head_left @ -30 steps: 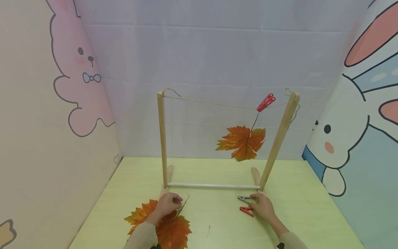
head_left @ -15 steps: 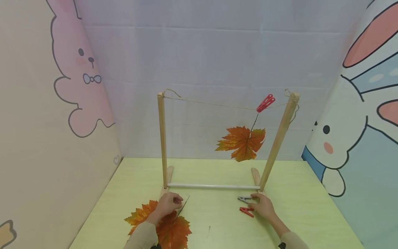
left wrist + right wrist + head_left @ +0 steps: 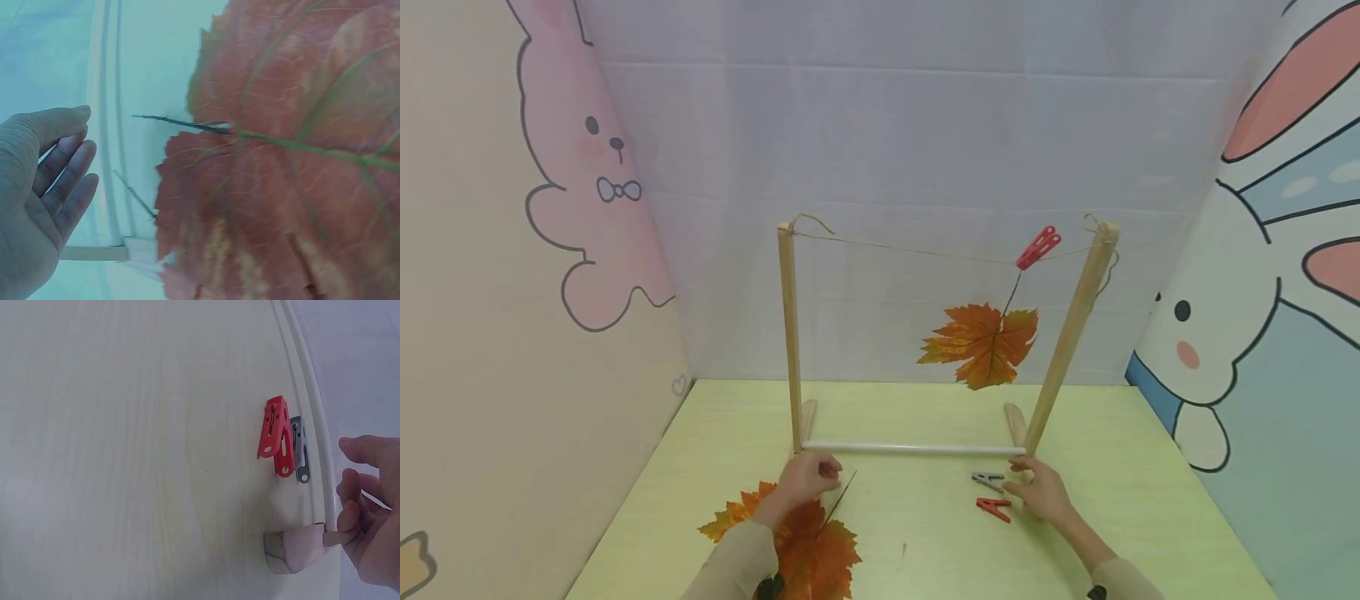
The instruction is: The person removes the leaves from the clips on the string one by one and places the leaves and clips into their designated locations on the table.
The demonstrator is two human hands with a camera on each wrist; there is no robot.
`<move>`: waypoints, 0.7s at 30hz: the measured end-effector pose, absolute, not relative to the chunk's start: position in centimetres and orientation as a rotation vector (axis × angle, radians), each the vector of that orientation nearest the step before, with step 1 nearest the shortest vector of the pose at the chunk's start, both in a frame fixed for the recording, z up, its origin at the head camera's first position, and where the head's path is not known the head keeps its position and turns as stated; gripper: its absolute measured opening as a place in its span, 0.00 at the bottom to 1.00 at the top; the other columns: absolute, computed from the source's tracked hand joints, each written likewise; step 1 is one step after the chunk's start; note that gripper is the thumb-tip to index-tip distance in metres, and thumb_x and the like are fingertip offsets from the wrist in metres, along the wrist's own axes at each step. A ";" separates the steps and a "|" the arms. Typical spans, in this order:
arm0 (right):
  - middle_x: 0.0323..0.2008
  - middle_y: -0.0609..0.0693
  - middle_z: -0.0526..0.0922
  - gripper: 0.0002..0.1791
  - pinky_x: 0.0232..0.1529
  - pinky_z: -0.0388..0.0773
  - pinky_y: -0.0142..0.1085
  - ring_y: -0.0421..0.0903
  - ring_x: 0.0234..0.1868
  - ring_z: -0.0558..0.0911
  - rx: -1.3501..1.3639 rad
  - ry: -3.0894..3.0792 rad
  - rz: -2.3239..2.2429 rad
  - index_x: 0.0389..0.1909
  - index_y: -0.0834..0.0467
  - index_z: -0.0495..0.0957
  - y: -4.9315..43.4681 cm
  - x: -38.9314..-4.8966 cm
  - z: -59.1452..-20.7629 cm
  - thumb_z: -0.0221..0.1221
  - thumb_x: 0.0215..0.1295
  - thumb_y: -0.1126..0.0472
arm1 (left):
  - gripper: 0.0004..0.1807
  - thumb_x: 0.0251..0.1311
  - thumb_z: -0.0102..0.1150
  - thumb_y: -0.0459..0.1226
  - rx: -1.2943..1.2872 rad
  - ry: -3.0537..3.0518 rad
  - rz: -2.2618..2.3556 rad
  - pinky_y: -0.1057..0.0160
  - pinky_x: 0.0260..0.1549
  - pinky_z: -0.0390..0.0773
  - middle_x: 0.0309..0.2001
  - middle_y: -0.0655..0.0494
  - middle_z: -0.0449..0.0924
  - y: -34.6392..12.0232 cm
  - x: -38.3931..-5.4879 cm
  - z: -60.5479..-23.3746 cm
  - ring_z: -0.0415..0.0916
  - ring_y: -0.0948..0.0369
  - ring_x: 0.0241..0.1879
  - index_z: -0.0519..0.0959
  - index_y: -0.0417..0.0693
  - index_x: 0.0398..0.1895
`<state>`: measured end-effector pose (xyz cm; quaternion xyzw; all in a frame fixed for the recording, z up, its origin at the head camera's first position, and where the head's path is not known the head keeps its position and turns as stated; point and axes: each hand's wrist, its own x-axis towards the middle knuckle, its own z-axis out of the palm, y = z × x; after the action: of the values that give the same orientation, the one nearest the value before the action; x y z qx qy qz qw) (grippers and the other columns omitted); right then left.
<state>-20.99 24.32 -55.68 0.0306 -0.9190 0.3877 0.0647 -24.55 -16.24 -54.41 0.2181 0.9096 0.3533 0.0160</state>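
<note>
Curving our fingers loosely, we have the left hand (image 3: 808, 482) at the lower left of the head view, its thumb tip close to the fingertips. Our right hand (image 3: 1042, 492), at the lower right, has its fingers bent and a wider gap between thumb and forefinger. Just right of our left hand we see a dark stem (image 3: 841, 500) slanting up from the front leaf (image 3: 820, 562), orange, near the bottom edge; another orange leaf (image 3: 741, 511) shows left of our wrist. Our arm hides part of both.

Near our right thumb we see the grey clip (image 3: 988, 480), with the red clip (image 3: 994, 507) just below it in the frame, both on the pale table (image 3: 910, 400). Beyond our hands a white rod (image 3: 910, 450) joins the feet of two wooden posts (image 3: 790, 333). Between the post tops runs a thin string (image 3: 902, 247), where a pink-red clip (image 3: 1037, 248), right of centre, holds the hanging leaf (image 3: 985, 343) by its stem.
</note>
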 end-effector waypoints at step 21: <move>0.40 0.60 0.80 0.21 0.13 0.66 0.30 0.32 0.11 0.66 0.259 -2.715 1.212 0.47 0.68 0.75 25.0 -20.2 -49.0 0.64 0.52 0.65 | 0.06 0.48 0.65 0.32 0.752 2.850 1.094 0.68 0.27 0.74 0.27 0.58 0.81 -14.8 -26.1 -50.0 0.77 0.63 0.29 0.82 0.44 0.31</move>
<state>-20.23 24.97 -49.04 0.0866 -0.9069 0.4048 0.0788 -26.14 -14.82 -49.96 0.2393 0.9065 0.3479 -0.0011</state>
